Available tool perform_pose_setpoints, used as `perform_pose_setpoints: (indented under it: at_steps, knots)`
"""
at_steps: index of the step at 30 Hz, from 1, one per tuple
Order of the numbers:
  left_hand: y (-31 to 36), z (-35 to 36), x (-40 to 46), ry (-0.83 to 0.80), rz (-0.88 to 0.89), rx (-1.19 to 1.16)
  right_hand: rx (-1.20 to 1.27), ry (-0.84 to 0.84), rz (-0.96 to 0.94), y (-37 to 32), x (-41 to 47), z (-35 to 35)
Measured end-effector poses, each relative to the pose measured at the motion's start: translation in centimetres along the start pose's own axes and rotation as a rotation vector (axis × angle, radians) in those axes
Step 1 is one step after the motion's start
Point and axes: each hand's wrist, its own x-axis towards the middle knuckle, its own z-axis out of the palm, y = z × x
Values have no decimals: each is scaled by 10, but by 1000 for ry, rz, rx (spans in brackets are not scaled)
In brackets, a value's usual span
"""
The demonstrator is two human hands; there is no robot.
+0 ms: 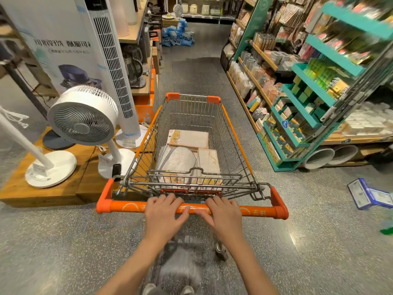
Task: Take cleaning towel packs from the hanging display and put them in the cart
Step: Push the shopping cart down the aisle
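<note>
Orange handle: my left hand (163, 209) and right hand (223, 211) both curl their fingers over the cart's bar (127, 206), side by side near its middle.
Writing: the bar's pale print is too blurred for me to read; a teal rack (306, 116) tag shows "5".
Towel packs: several flat packs (187, 154) lie in the cart (191, 133) basket, well ahead of my fingers.

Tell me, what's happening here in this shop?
A person stands behind a cart in a store aisle, with the left hand and right hand on its orange handle. Several flat packs already lie in the basket. Fans stand to the left, teal shelves to the right.
</note>
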Motion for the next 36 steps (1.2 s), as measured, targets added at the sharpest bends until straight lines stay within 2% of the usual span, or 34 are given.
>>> perform_pose_setpoints:
  at_steps: [6,11,15,24,31,36]
  knots:
    - [-5,9,34,-130,3,10,2,-127,2,14,33,8]
    - [-9,13,66,-144,0,35,-17,-173,-7,22,64,18]
    - [-12,16,90,-174,-8,36,51,-279,0,27,87,21]
    - [-24,36,154,-222,-31,65,21,-311,10,45,148,48]
    - [-41,51,220,-356,-30,83,-14,-184,26,59,209,80]
    - [-56,69,272,-356,-25,78,-33,-200,26,72,259,103]
